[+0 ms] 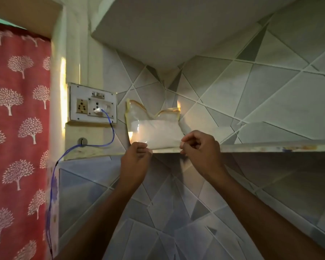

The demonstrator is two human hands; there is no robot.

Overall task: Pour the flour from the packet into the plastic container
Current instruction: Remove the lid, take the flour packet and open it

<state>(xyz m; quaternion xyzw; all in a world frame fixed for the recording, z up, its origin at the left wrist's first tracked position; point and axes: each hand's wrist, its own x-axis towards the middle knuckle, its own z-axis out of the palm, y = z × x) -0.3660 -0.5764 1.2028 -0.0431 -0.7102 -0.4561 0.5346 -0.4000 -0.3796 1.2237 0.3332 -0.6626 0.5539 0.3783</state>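
Note:
A clear flour packet [158, 132] with yellow-trimmed edges lies on a stone shelf [251, 147], its lower half full of white flour. It sits in the corner against the tiled wall. My left hand [136, 160] is raised to the shelf's front edge, its curled fingers pinching the packet's lower left corner. At the lower right corner, my right hand [201, 149] pinches the packet the same way. No plastic container is in view.
A switchboard with sockets [92, 105] is mounted left of the packet, and a blue wire [112, 136] hangs from it down the wall. A red curtain with white trees [17, 128] covers the far left. Another shelf slab [158, 34] juts out overhead.

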